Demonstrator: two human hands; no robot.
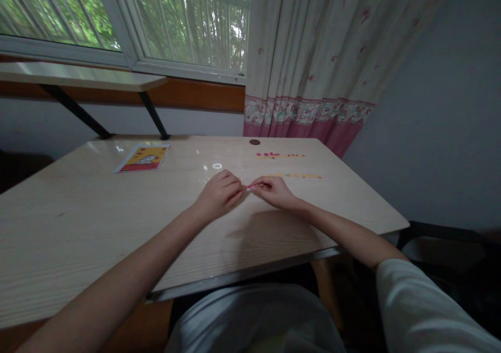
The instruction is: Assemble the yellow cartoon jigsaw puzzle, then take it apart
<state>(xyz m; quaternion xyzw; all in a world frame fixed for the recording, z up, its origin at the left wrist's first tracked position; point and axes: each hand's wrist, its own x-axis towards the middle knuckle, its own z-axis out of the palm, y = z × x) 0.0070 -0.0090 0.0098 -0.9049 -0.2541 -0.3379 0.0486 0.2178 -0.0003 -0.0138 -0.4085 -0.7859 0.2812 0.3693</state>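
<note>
My left hand point(219, 193) and my right hand point(274, 191) meet over the middle of a pale wooden table point(78, 222). Both pinch a small pink piece point(251, 186) between their fingertips; it is too small to name. Just beyond my right hand lies a yellow strip point(297, 176) on the tabletop, and farther back a second strip with red and pink marks point(279, 155).
A yellow and red card with a cartoon figure point(143, 158) lies at the back left of the table. A small dark round spot point(254, 142) sits near the far edge. Behind are a window, a shelf on black brackets point(78, 76) and a floral curtain point(313, 81).
</note>
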